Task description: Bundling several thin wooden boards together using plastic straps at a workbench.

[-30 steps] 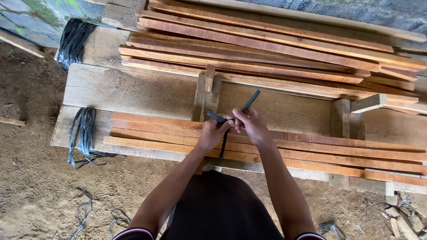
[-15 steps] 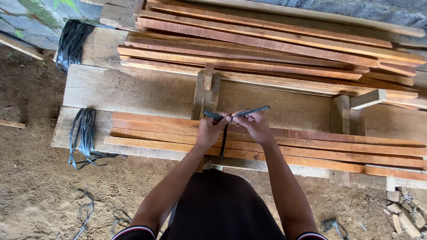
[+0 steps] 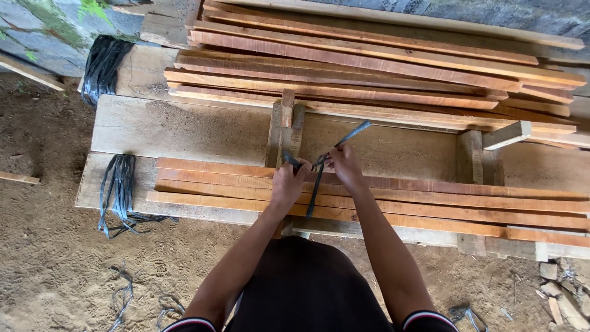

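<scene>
Since a moment ago our right hand (image 3: 345,163) has tilted the dark flat plastic strap (image 3: 350,134); its free end now points up-right. Our left hand (image 3: 287,181) pinches the other end, and the strap crosses the reddish wooden slats (image 3: 430,200) at the workbench's (image 3: 184,129) near edge.

bare forearms | dark short sleeves, red-white striped cuffs | dark garment below

We have one view only, from the head, looking steeply down and forward over our own forearms. It sits close above the counter (image 3: 184,129), whose planks run left to right; sandy ground (image 3: 55,264) fills the near left, a stone wall (image 3: 37,31) the far edge.
</scene>
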